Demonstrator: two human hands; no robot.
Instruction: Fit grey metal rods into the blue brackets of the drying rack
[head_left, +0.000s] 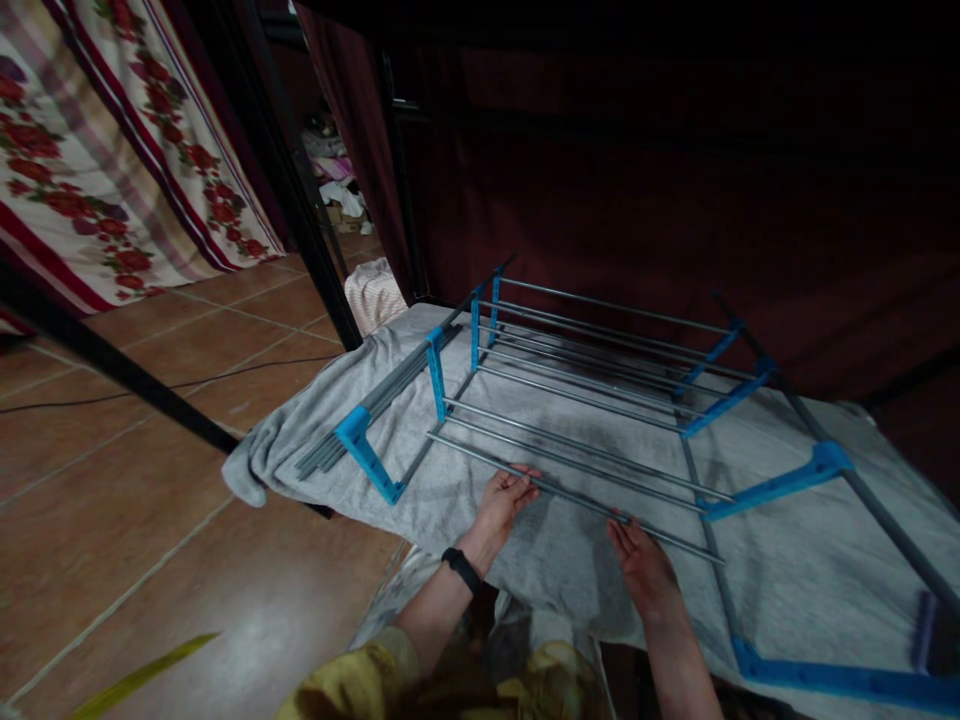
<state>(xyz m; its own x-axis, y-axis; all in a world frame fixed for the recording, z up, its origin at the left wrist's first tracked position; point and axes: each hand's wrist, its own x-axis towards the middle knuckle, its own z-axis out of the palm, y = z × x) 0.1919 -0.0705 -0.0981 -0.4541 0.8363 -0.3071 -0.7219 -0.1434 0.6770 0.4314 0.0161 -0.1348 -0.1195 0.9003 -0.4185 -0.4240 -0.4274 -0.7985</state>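
Observation:
A thin grey metal rod (574, 498) runs across the front of a partly assembled rack, and both my hands are on it. My left hand (504, 505), with a black band at the wrist, is closed on the rod left of its middle. My right hand (643, 565) grips the same rod further right, fingertips pressed to it. The rod's ends rest near the rack's side tubes; whether they are seated in them I cannot tell. Blue plastic brackets (367, 455) join the side tubes, and several crossbars (585, 455) span the rack behind the rod.
Several loose grey rods (390, 390) lie at the rack's left side. Beneath the rack is a grey blanket (525, 560) on a bed. Black metal posts (300, 190), a floral curtain (127, 150) and a tiled floor (150, 480) with a dark cable are at left.

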